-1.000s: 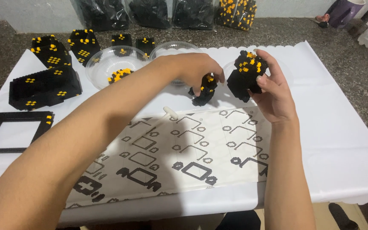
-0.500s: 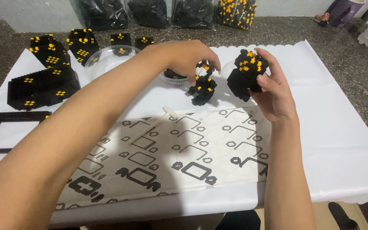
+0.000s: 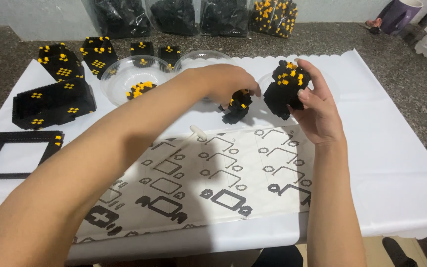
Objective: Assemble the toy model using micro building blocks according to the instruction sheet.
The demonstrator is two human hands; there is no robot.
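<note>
The right hand (image 3: 317, 106) is holding a large chunk of small black building bricks with yellow studs (image 3: 286, 89), with the fingers wrapped around its right side, and it is lifting the chunk a little above the white cloth (image 3: 396, 163) that is covering the speckled stone worktop (image 3: 416, 84). This chunk is hanging over the far middle part of the worktop. The left hand (image 3: 228, 84) is reaching across from the left and its fingers are closing on a smaller black and yellow brick piece (image 3: 237, 105), which is just beside the large chunk, to its left, but apart from it. I cannot tell if the smaller piece is touching the cloth. Under both hands a printed instruction sheet with black outline drawings (image 3: 213, 183) is lying near the front edge. Two clear plastic bowls (image 3: 129, 74) are standing toward the far left, and more black brick blocks (image 3: 53, 101) are sitting near the left edge, beside a flat black square frame (image 3: 16, 153).
</note>
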